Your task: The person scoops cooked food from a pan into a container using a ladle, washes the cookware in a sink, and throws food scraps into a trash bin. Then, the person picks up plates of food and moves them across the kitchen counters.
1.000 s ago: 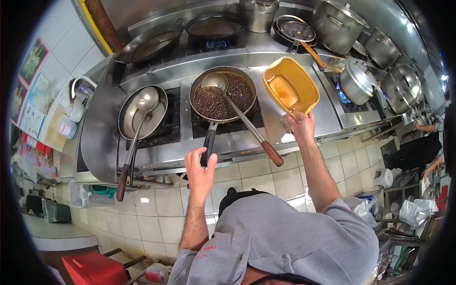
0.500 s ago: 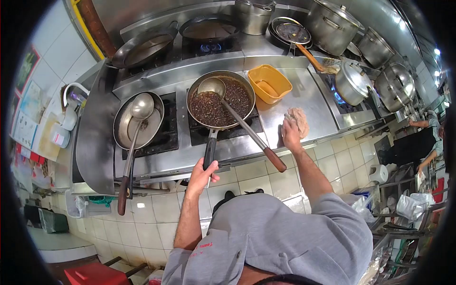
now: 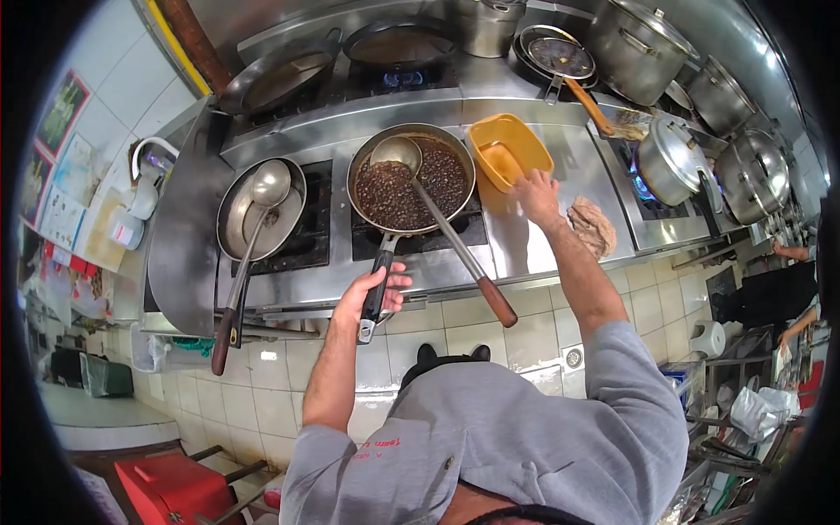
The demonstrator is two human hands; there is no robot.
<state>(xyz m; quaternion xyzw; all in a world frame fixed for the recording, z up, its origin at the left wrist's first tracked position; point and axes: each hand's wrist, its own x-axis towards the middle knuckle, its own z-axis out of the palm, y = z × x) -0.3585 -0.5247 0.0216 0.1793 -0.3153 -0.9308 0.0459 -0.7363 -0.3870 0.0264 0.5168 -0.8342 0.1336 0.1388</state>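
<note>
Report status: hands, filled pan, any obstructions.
Left hand open at pan handle. Right hand at yellow tub's near corner. Filled pan over burner; ladle in it, grip jutting out.

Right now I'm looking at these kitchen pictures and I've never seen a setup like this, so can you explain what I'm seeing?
There's no machine: these are a person's two bare hands. The view comes from a single camera worn on the head, looking forward and down.

The left hand is against the black handle of a frying pan of dark, chunky sauce, its fingers loosely spread. A ladle rests in that pan. The right hand is at the near edge of a yellow plastic tub; whether it grips is unclear.

The tub sits on the steel counter, near a crumpled cloth. To the left is another pan with its own ladle.
</note>
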